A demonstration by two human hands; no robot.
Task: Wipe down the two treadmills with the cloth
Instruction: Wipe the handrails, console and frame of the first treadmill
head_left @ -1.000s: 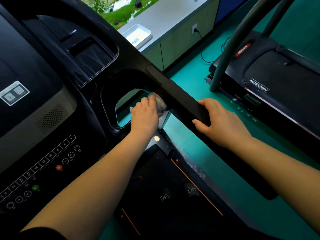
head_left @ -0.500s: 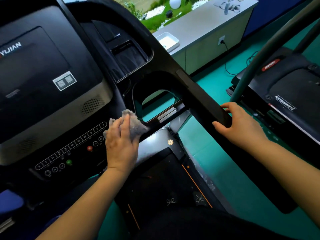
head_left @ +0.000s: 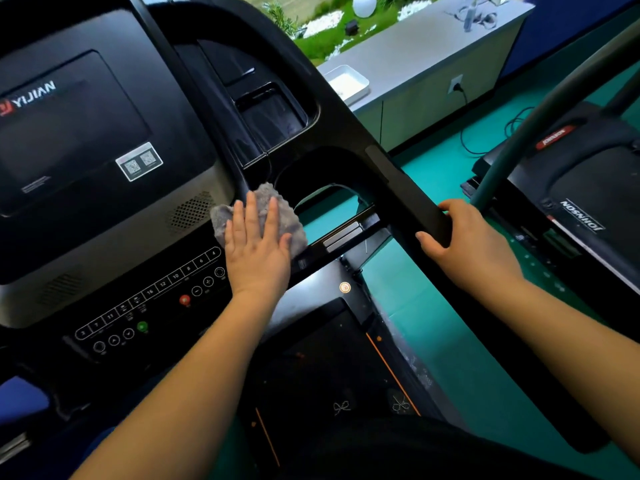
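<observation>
I stand on a black treadmill whose console (head_left: 104, 188) fills the left of the view. My left hand (head_left: 256, 251) lies flat with straight fingers on a grey cloth (head_left: 266, 202), pressing it against the console's right edge just above the button panel (head_left: 152, 299). My right hand (head_left: 467, 244) grips the treadmill's right handrail (head_left: 408, 199), fingers curled over its top. A second black treadmill (head_left: 581, 209) marked JOHNSON stands at the right, with a grey-green upright (head_left: 512, 147).
A grey cabinet (head_left: 422, 64) with a white tray (head_left: 348, 83) and a wall socket runs along the far side. Black cables lie on the green floor (head_left: 443, 341) between the treadmills. The running belt (head_left: 329, 375) is below me.
My left hand moved the cloth from the handrail opening left and up onto the console's right edge, fingers now flattened. The right hand kept its grip on the handrail.
</observation>
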